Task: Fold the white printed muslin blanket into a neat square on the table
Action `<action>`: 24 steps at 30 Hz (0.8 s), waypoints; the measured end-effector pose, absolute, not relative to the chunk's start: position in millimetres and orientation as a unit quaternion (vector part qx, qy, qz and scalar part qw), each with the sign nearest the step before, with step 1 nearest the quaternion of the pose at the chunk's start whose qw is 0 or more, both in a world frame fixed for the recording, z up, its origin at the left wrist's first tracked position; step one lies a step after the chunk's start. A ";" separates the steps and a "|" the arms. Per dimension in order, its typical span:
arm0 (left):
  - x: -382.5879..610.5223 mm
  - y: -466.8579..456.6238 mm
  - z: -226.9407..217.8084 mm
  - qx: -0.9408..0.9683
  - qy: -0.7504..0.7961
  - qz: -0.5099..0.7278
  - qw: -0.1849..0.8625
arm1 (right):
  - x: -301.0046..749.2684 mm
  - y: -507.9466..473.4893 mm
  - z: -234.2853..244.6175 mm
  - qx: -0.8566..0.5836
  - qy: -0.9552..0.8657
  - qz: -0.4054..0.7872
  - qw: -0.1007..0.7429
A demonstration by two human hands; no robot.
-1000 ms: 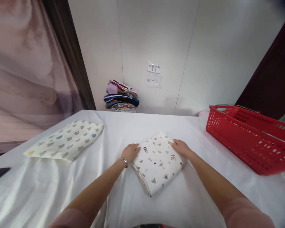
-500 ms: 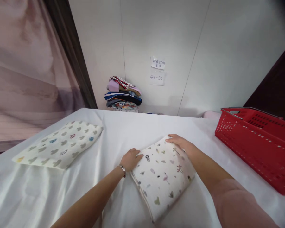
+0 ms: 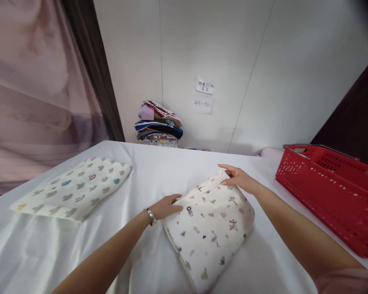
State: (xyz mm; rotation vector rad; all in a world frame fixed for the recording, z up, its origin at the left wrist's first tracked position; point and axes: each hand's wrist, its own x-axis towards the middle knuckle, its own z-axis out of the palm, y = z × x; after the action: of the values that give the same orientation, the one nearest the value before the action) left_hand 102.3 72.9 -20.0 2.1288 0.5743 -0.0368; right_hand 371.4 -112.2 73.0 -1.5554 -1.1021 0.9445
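Observation:
A folded white cloth (image 3: 208,228) printed with flamingos, palms and small plants lies tilted in front of me, its layered far edge raised a little. My right hand (image 3: 239,179) grips the far corner, thumb on the printed face, index finger stretched out past the edge. At the left end of that edge is my left hand (image 3: 164,207), a bracelet on its wrist, with thumb and fingers closed around the layers. The fingers behind the cloth are partly hidden. To the left lies a second folded cloth (image 3: 76,188), cream with grey, blue and red mushroom shapes, touched by neither hand.
A red plastic basket (image 3: 325,200) with a metal handle stands on the right of the white-covered table (image 3: 147,175). Beyond the far edge rises a stack of folded fabrics (image 3: 159,124) against the wall. A pink curtain (image 3: 39,90) hangs at left.
The far right corner of the flamingo cloth has been lifted, and its layers now show along the edge. My right hand has turned around that corner; my left hand has shifted slightly left.

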 end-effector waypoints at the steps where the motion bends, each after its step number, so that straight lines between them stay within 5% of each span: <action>1: 101.2 72.6 -17.0 0.860 0.224 -0.020 0.458 | 370.4 -114.7 77.4 -0.642 -0.462 0.385 0.476; 8: 102.3 82.2 75.9 0.917 0.238 0.085 0.309 | 385.9 -112.1 129.3 -0.671 -0.517 0.285 0.448; 14: 100.1 83.5 173.0 0.917 0.198 0.345 -0.006 | 385.3 -114.0 172.6 -0.671 -0.556 -0.072 0.486; 19: 89.6 71.8 87.9 0.935 0.164 0.305 -0.072 | 373.6 -117.4 80.2 -0.692 -0.563 -0.198 0.405; 24: 73.4 45.5 -25.1 0.972 0.185 0.145 0.017 | 356.0 -133.6 -40.1 -0.710 -0.640 -0.037 0.290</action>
State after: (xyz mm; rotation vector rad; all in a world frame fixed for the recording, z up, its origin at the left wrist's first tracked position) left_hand 73.4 45.5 -25.1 3.0210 0.5762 0.4513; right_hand 356.0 -133.6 -40.1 -1.8948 -1.7069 -0.0997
